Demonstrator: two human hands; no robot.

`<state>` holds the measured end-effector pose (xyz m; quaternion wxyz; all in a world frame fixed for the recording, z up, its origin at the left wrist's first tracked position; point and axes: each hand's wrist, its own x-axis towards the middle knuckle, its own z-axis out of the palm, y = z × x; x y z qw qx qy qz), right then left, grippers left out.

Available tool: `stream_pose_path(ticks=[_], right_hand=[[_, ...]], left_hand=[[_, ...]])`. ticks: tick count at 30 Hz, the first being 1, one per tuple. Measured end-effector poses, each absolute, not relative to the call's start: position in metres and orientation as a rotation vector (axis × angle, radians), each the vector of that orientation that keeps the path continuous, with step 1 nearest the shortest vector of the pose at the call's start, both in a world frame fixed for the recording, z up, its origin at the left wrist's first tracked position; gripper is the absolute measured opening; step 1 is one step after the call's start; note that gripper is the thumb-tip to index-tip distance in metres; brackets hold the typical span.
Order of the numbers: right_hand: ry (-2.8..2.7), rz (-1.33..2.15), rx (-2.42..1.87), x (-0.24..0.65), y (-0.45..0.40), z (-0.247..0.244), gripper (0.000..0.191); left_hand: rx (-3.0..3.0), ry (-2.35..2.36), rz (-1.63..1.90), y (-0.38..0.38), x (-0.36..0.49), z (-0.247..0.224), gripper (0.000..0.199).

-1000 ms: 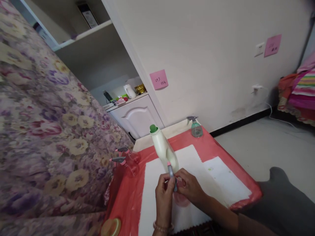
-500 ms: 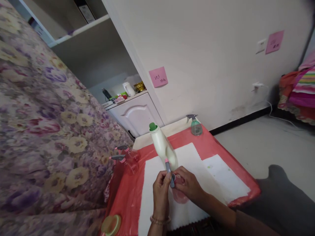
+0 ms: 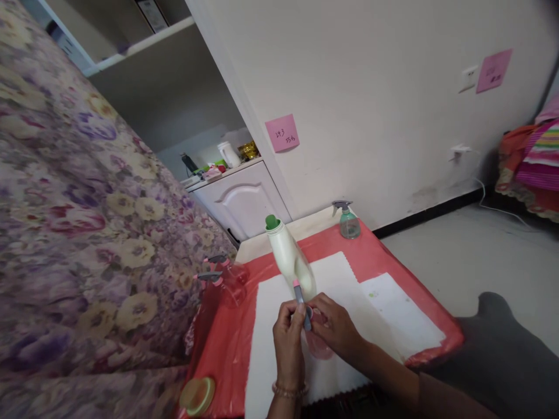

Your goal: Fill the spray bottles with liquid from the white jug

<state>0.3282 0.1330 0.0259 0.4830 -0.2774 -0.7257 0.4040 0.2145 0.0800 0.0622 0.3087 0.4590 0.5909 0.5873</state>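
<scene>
My left hand (image 3: 287,331) is closed around the grey spray head (image 3: 299,294) with a pink nozzle. My right hand (image 3: 335,325) pinches at the pink collar just beneath that head; the fingers partly hide it. Below both hands stands a clear pink spray bottle body (image 3: 321,348), on the white cloth (image 3: 271,326). Whether the head and the bottle are joined is hidden by my fingers. Right behind the hands is a large pale-green jug (image 3: 286,256) with a handle and a green piece in its mouth.
Two pink spray bottles (image 3: 231,288) with grey triggers stand at the table's left edge. A green spray bottle (image 3: 349,226) is at the far right corner. Near the front left lies a round yellowish lid or jar (image 3: 198,397). A floral curtain (image 3: 109,250) hangs close on the left.
The view has shifted slightly. Both hands keep their grip on the spray head and collar, with hardly any visible movement.
</scene>
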Motion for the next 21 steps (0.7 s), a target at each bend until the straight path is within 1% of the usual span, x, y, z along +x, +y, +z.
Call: stream_pose_path(ticks=[3, 7, 12, 14, 17, 21], right_hand=[[-1.779, 0.937, -0.758, 0.328, 0.133, 0.028, 0.005], [-1.798, 0.912, -0.781, 0.327, 0.132, 0.030, 0.005], [-1.775, 0.956, -0.734, 0.325, 0.132, 0.028, 0.013], [-1.778, 0.983, -0.712, 0.325, 0.134, 0.028, 0.016], [-1.793, 1.010, -0.731, 0.324, 0.136, 0.029, 0.018], [-1.798, 1.024, -0.758, 0.325, 0.138, 0.034, 0.021]], left_hand=[[1.209, 1.598, 1.563, 0.080, 0.216, 0.062, 0.027], [1.233, 1.638, 1.554, 0.079, 0.218, 0.065, 0.031], [1.303, 1.638, 1.513, 0.077, 0.217, 0.074, 0.029], [1.324, 1.651, 1.522, 0.075, 0.215, 0.074, 0.032], [1.288, 1.698, 1.507, 0.072, 0.208, 0.066, 0.038], [1.260, 1.710, 1.473, 0.068, 0.194, 0.044, 0.046]])
